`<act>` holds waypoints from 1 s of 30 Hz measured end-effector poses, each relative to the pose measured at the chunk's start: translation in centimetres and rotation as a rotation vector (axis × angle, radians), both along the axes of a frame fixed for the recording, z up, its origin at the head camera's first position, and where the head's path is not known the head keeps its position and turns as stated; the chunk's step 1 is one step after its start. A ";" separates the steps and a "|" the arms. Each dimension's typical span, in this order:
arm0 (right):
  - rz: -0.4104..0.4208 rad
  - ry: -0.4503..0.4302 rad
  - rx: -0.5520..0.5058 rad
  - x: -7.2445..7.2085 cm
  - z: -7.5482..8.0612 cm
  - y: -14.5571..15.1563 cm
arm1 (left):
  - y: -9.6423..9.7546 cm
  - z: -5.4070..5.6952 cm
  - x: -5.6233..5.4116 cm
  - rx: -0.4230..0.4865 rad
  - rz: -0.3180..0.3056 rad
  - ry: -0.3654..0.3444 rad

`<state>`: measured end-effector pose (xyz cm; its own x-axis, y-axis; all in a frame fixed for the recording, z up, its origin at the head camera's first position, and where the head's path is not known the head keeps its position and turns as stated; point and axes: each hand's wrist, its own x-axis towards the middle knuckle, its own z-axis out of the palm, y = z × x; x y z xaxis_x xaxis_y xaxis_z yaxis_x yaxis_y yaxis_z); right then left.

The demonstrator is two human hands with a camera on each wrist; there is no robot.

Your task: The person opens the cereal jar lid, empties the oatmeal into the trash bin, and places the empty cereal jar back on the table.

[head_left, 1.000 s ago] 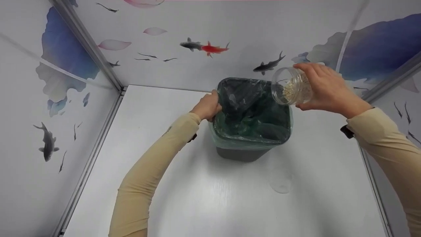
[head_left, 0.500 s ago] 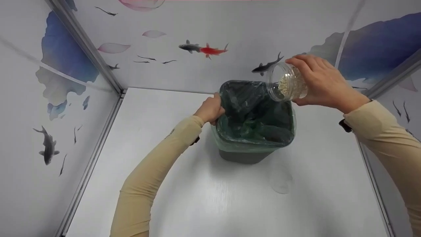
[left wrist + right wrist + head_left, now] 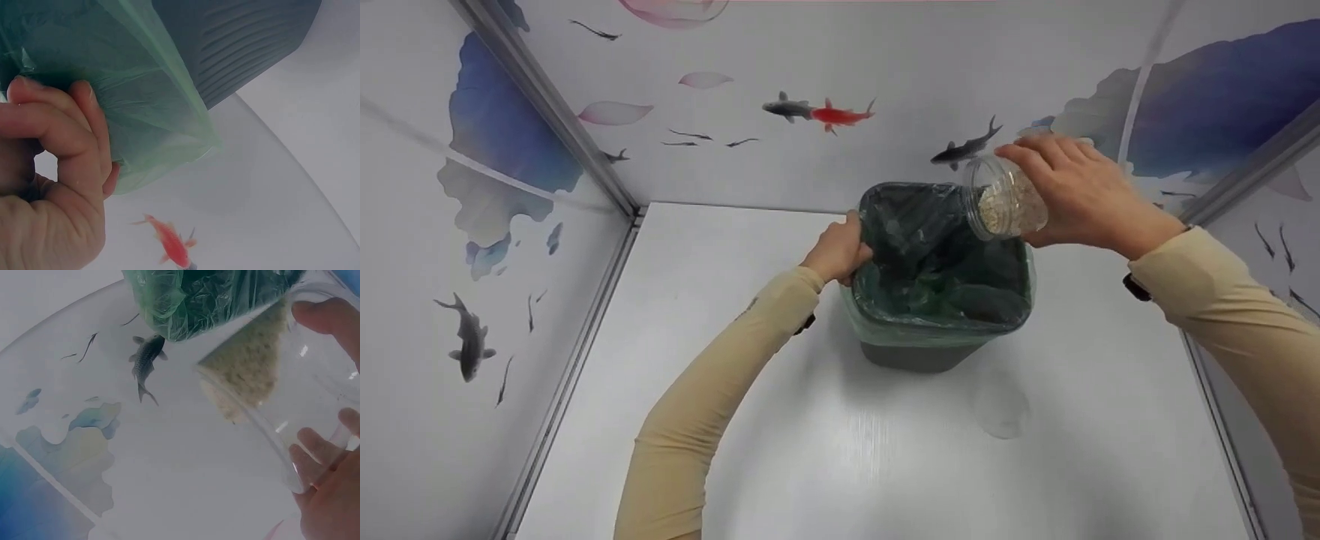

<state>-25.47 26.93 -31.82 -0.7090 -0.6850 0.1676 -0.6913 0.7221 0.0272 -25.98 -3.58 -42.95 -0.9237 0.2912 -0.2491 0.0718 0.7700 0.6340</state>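
My right hand (image 3: 1084, 193) grips a clear jar (image 3: 1016, 196) by its base end, its mouth tipped left over the right back edge of the bin. Pale flakes (image 3: 250, 363) lie slanted along the jar's lower side. A dark grey trash can (image 3: 919, 356), lined with a green translucent bag (image 3: 877, 324), stands at the back of the table. At its left rim my left hand (image 3: 838, 249) holds the edge, fingers curled over the bag. In the left wrist view those fingers (image 3: 93, 121) lie against the green plastic.
A clear round lid (image 3: 1001, 409) lies on the white table (image 3: 780, 457) in front of the bin. Behind the bin rises a white wall (image 3: 915, 67) printed with fish and petals. Metal-framed side panels (image 3: 607, 169) border the table.
My right hand has moved left with the jar, bringing its mouth further over the bin. The left hand has shifted slightly with the bin's rim, which sits a little to the right.
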 end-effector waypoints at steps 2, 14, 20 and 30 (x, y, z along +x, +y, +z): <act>-0.020 -0.036 0.011 0.0 -0.1 0.0 | 0.0 -0.1 0.0 0.006 0.001 0.008; -0.153 -0.249 0.131 -0.1 1.9 -0.2 | 0.2 0.1 0.1 -0.012 0.005 -0.008; -0.146 -0.175 0.168 0.0 2.3 -0.8 | 0.1 0.1 0.2 -0.003 0.017 -0.025; -0.174 -0.219 0.097 0.3 2.0 0.2 | 0.1 0.2 0.2 0.017 0.018 -0.026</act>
